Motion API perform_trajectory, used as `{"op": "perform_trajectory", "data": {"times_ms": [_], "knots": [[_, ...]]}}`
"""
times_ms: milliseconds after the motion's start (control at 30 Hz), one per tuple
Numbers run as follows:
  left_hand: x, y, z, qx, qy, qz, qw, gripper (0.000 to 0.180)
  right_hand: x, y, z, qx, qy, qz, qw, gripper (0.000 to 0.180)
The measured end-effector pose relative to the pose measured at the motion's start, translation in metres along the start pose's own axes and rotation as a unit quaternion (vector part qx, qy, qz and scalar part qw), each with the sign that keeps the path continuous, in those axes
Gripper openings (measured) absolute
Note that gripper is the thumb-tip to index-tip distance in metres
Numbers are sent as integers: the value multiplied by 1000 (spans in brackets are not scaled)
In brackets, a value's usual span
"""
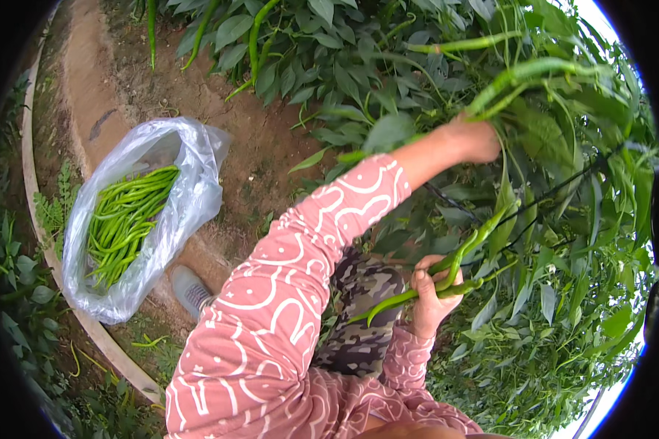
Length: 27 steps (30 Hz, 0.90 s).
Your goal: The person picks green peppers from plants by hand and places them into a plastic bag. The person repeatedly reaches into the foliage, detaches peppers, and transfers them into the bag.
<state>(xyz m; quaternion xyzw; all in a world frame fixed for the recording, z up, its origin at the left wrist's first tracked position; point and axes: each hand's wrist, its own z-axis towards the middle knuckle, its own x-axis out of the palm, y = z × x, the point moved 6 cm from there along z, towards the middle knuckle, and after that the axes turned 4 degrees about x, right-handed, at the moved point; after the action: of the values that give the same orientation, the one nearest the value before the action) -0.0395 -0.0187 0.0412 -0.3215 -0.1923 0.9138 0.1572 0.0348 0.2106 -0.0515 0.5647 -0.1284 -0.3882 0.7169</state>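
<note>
My left hand (479, 140) reaches across to the upper right, among the pepper plants. Several long green chili peppers (523, 74) stick out from it, blurred by motion, and its fingers are mostly hidden behind them and the leaves. Lower down, my right hand (433, 294) is closed around a few long green chili peppers (458, 257); their tips point both up to the right and down to the left. Leafy stems surround both hands. Over on the left stands an open clear plastic bag (206, 186) with a heap of green chili peppers (128, 219) inside.
Pepper plants (344, 44) with hanging chilies fill the top and right side. A dark cord (564, 183) crosses the foliage on the right. Bare soil (263, 146) lies between the bag and plants, and a curved pale edging (31, 146) runs along the left. My grey shoe (190, 289) is beside the bag.
</note>
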Motion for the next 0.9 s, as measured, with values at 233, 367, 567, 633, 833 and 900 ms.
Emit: {"op": "perform_trajectory", "data": {"times_ms": [233, 367, 567, 633, 833, 900], "knots": [[7, 16, 0, -205, 16, -368, 907, 33, -13, 8, -14, 3, 0, 8, 1000, 31], [11, 14, -4, -147, -131, -485, 852, 34, -20, 11, -21, 10, -1, 21, 1000, 31], [7, 13, -12, -26, -248, -282, 926, 41, -30, 14, -26, -4, -10, 15, 1000, 31], [8, 17, -12, -90, -242, -201, 945, 36, -32, 12, -27, 8, -12, 19, 1000, 30], [26, 24, -27, -171, -69, -66, 981, 37, -31, 12, -28, 8, 8, 15, 1000, 28], [35, 21, -52, -171, -76, -202, 962, 25, -25, 12, -26, -2, 20, 34, 999, 35]]}}
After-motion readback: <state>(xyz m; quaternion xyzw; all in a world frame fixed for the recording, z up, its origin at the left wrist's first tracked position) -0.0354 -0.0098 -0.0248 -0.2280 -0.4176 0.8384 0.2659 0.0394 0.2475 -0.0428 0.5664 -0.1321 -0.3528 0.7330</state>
